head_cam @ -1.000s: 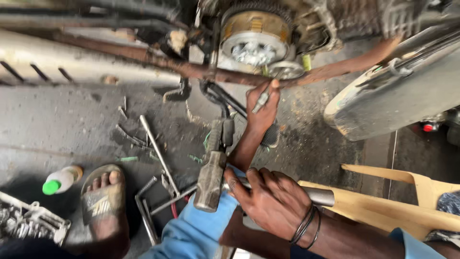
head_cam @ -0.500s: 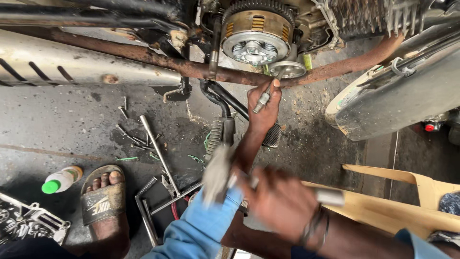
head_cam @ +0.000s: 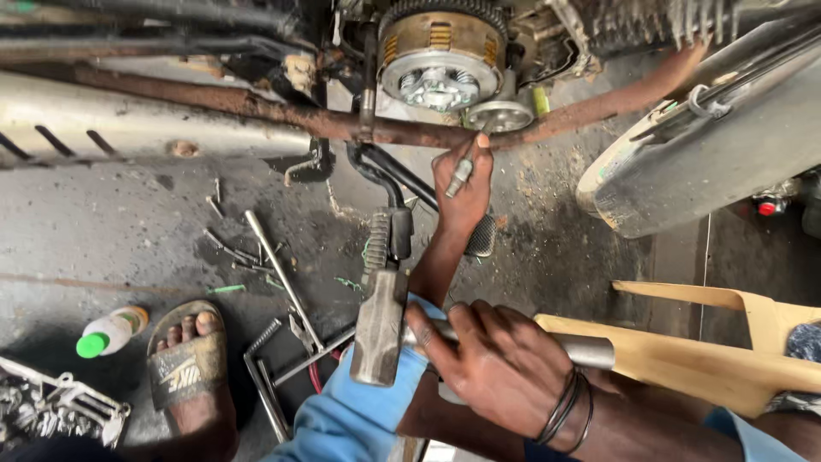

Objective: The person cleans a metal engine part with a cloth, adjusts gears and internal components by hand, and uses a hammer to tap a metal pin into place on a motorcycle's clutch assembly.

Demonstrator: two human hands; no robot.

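low in the frame the right hand [head_cam: 505,368] grips a hammer [head_cam: 380,325] by its metal handle, head pointing left. above centre the left hand [head_cam: 462,184] holds a small metal punch [head_cam: 459,177] against a round silver part [head_cam: 499,115] under the clutch [head_cam: 440,56]. a sandalled foot [head_cam: 188,368] sits lower left beside a green-capped bottle [head_cam: 109,331].

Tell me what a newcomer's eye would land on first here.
The hammer at bottom centre stands out: the right hand grips its metal handle, its heavy head pointing up the picture. Above it, the left hand holds a small metal punch up toward the exposed clutch assembly of a motorcycle engine at top centre. To the left, long tools lie scattered on the oily floor beside a sandalled foot.
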